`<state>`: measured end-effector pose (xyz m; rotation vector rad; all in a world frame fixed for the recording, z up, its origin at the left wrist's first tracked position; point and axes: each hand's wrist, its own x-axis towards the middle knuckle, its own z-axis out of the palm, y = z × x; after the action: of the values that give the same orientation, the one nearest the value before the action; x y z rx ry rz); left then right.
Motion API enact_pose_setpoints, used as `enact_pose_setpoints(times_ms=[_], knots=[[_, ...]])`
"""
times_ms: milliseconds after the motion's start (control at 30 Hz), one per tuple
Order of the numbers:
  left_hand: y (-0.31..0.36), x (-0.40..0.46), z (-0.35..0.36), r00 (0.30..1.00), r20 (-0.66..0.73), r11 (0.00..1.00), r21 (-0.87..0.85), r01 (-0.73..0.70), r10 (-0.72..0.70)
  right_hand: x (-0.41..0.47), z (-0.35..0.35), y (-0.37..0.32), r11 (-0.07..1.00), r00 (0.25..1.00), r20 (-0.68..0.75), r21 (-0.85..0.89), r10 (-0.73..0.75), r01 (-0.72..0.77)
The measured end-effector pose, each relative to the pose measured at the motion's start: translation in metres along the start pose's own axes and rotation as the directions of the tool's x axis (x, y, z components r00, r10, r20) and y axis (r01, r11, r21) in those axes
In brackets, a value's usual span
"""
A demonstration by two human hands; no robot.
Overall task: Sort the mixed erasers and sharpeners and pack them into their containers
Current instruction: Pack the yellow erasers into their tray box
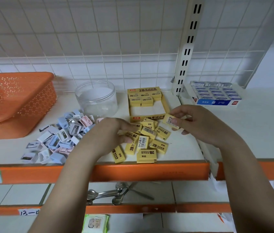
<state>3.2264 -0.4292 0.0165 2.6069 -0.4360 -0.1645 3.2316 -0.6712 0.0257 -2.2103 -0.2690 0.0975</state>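
Head view, taking the yellow eraser box [147, 115] as your landmark: far to its left an orange perforated basket [15, 101] sits tipped on the shelf [233, 128], and just left of the box stands a clear round jar [96, 98], lidless. In front of the jar, left of the box's near corner, the pastel sharpeners [57, 138] lie heaped in blue, pink and white. Your left hand [114, 133] comes in next, fingers curled down onto the loose yellow erasers [148, 140] scattered just in front of the box; whether it grips one you cannot tell. The box itself holds a few erasers packed at its far end, the near half bare. At the box's right front corner your right hand [188, 121] pinches a single eraser [169, 121] between thumb and fingertips, barcode side up, held above the shelf. Well right of the box sits a blue-and-white eraser carton [216, 95].
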Motion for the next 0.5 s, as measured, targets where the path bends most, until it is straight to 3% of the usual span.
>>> enact_pose_setpoints(times_ms=[133,233,367,500], knots=[[-0.001,-0.001,0.009,0.997,-0.072,0.988,0.152,-0.006,0.017,0.007,0.004,0.001,0.999,1.000,-0.028,0.034,-0.009,0.010],[0.000,-0.001,0.013,0.995,-0.079,0.973,0.230,-0.036,0.056,0.013,0.006,0.001,0.986,0.998,-0.054,0.163,0.044,-0.035],[-0.002,-0.002,0.014,0.993,-0.086,0.966,0.252,-0.063,0.087,0.018,0.008,-0.003,0.965,0.999,-0.008,0.258,0.046,-0.042],[-0.002,-0.005,0.012,0.991,-0.106,0.980,0.193,-0.058,0.080,0.022,0.009,-0.007,0.986,0.997,-0.074,0.162,-0.027,0.039]])
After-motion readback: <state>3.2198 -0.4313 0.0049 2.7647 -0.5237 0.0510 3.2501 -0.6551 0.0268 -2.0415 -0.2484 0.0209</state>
